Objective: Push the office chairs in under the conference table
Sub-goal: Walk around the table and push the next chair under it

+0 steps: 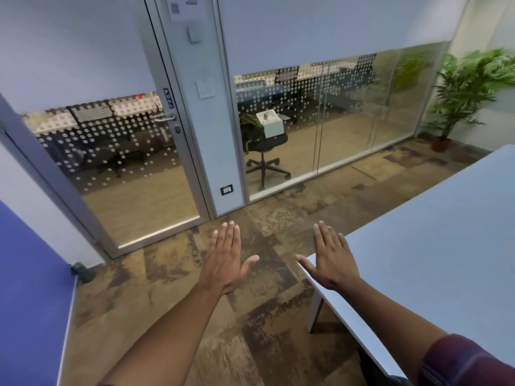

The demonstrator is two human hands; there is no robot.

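Observation:
The pale grey conference table [434,232] fills the right side of the view, its near corner at centre. My left hand [227,257] is held out flat over the carpet, fingers apart, holding nothing. My right hand [331,257] is likewise flat and spread, hovering over the table's corner edge. No office chair shows on this side of the glass. A black swivel chair [266,151] with a white box on its seat stands behind the glass wall, outside the room.
A glass door [117,168] with a handle and "PULL" label is at left, a glass partition [348,115] beyond. A potted plant [459,98] stands in the far right corner. A blue panel [30,288] is at near left. Patterned brown carpet [223,316] lies between.

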